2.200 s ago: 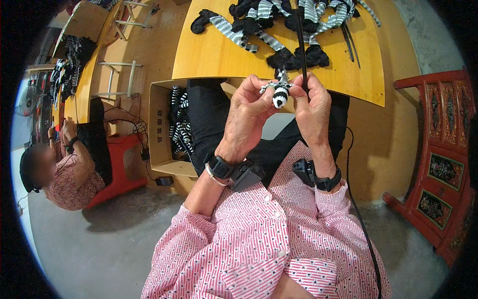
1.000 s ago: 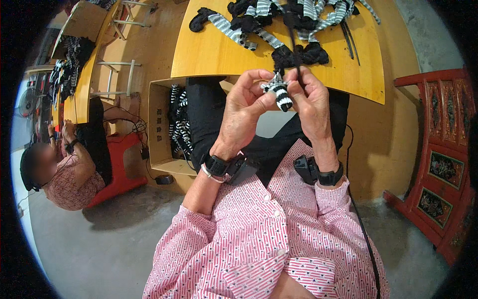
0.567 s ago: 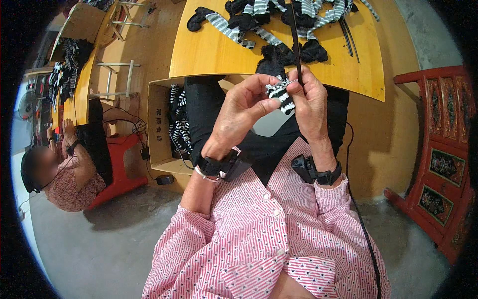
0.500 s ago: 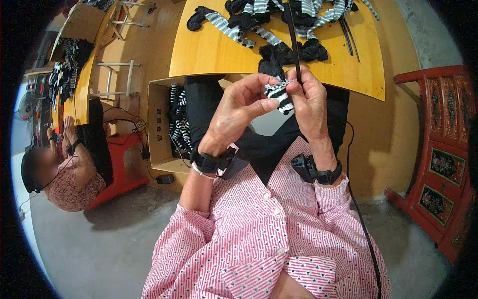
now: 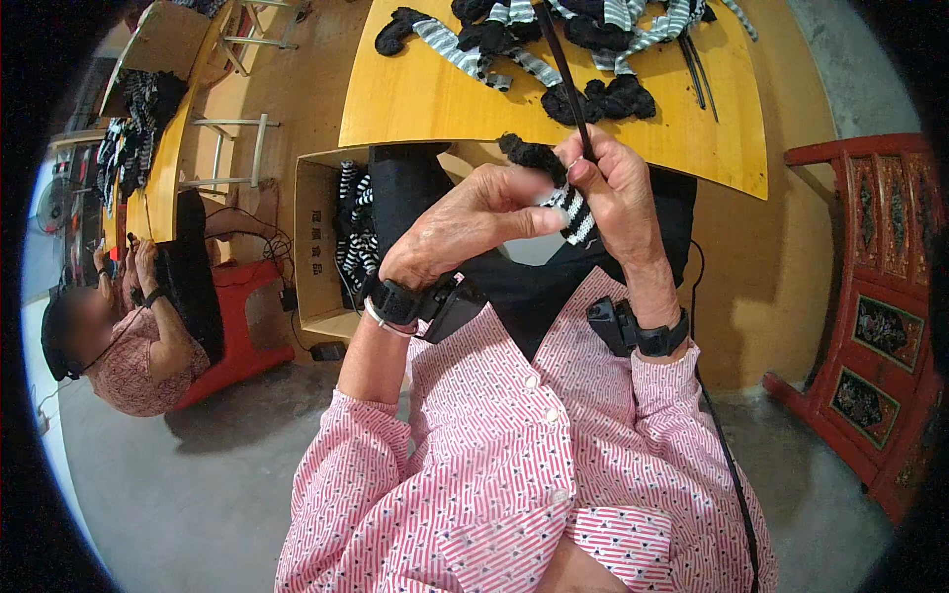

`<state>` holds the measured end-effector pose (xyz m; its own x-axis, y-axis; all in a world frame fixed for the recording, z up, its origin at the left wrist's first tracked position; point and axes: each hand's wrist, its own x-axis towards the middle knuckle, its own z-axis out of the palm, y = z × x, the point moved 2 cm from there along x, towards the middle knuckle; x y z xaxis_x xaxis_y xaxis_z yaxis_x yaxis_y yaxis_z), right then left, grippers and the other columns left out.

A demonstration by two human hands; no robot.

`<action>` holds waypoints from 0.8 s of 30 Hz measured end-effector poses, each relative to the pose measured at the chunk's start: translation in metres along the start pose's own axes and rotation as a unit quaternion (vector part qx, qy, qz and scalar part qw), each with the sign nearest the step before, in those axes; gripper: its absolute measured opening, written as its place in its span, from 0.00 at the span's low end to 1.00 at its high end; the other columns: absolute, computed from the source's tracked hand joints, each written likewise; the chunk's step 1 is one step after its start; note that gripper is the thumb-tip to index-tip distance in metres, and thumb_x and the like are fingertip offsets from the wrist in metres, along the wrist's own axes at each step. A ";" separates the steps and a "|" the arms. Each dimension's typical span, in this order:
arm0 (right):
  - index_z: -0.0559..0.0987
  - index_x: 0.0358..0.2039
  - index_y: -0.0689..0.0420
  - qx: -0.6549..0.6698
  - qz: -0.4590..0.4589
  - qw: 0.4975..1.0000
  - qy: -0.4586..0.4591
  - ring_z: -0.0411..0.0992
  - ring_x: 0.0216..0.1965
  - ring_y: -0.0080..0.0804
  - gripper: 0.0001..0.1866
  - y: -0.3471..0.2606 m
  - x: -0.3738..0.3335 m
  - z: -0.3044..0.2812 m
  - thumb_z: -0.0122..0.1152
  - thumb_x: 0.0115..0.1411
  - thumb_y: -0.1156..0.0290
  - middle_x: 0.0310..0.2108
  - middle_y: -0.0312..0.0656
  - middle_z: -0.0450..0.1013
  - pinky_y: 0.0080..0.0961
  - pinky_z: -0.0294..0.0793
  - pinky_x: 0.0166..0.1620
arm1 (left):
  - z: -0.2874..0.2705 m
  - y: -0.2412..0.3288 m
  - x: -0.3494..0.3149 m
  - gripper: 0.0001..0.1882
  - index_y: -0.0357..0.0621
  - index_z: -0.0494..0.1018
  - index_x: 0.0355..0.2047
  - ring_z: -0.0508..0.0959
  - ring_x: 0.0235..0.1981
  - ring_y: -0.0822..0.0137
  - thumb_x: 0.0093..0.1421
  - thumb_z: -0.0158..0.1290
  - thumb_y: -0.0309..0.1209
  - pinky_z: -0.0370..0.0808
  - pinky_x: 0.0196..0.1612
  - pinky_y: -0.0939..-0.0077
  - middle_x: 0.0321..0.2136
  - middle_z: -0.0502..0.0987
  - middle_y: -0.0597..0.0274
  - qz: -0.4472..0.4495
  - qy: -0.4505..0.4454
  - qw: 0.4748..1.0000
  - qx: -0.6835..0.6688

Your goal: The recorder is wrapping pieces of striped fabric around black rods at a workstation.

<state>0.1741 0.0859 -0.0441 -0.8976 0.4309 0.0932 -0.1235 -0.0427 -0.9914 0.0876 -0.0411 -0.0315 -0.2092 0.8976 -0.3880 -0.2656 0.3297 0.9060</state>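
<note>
Both hands are holding a black-and-white striped sock (image 5: 571,210) just above the lap, at twelve o'clock from the chest. The left hand (image 5: 474,222) is pinching it closed-fingered; the right hand (image 5: 618,188) is gripping it with a thin black rod (image 5: 563,69).

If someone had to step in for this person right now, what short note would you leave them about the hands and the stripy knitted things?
Left hand: fingers pinch the black-and-white striped knitted piece.
Right hand: grips the same piece and a thin dark stick that runs up over the yellow table.
Done: cannot tell; striped pieces fill the cardboard box on the person's left.
Left: a pile of striped pieces lies on the table.
</note>
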 end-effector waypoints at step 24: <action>0.68 0.24 0.61 -0.024 0.002 0.994 0.102 0.64 0.23 0.21 0.07 0.006 0.002 0.000 0.53 0.53 0.71 0.19 0.37 0.67 0.19 0.65 0.28 | 0.025 -0.012 0.009 0.04 0.40 0.71 0.27 0.69 0.28 0.79 0.54 0.51 0.28 0.67 0.35 0.83 0.29 0.69 0.69 0.203 0.158 0.924 -0.284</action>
<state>0.1718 0.0867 -0.0498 -0.7926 0.6053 0.0732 -0.0949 -0.0040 -0.9955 0.1120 -0.0293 -0.0416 -0.6410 0.7532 -0.1476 -0.5370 -0.3027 0.7874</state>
